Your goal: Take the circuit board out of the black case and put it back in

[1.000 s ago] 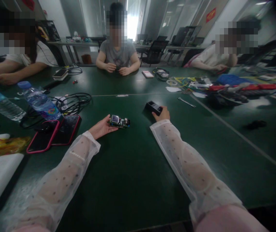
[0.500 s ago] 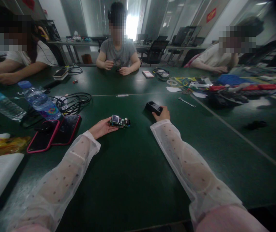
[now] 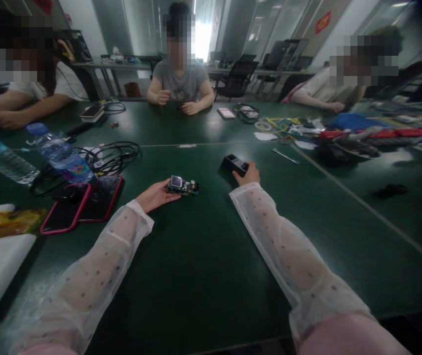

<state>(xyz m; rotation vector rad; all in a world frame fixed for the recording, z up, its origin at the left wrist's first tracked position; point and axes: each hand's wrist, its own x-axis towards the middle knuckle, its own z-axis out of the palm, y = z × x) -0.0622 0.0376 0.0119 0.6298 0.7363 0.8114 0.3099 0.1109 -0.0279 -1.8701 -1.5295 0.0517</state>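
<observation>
Far from the near edge of the green bench [image 3: 196, 286], left fingers [image 3: 170, 198] pinch a rectangular green circuit board [image 3: 184, 187] by one end, so it may slip, while right fingers [image 3: 252, 172] clasp a black oblong box [image 3: 234, 164].

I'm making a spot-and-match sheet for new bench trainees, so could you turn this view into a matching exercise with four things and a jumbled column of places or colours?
Column one
1. Circuit board
2. Black case
3. Wrench
4. Bottle cap

Column two
A. Blue
B. Held in the right hand
C. Silvery, lying to the right of the right hand
D. Held in the left hand

Right pairs: 1-D, 2-B, 3-C, 4-A
</observation>
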